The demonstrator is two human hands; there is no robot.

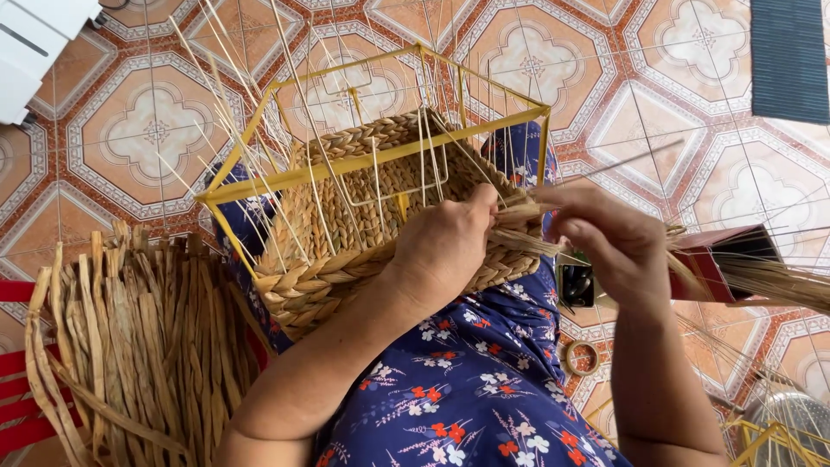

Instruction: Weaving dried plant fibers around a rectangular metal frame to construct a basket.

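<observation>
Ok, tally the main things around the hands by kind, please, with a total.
Hands: 2, left hand pressing the woven basket, right hand pinching a fibre strand
Woven baskets on a yellow wire frame: 1
Bundles of dried flat fibre: 1
Tape rolls on the floor: 1
Total: 5

The wire frame [372,160] is bright yellow. The woven basket [380,233] is straw-tan with a plaited braid pattern. The bundle of dried strands [138,346] is dull olive-brown. The dress [475,389] is deep blue, printed with small white and red flowers. The floor [156,130] tiles show cream and peach medallions bordered in terracotta red. The box [722,259] is dark red. The mat [788,56] is dark teal-blue with fine ribbed stripes.
</observation>
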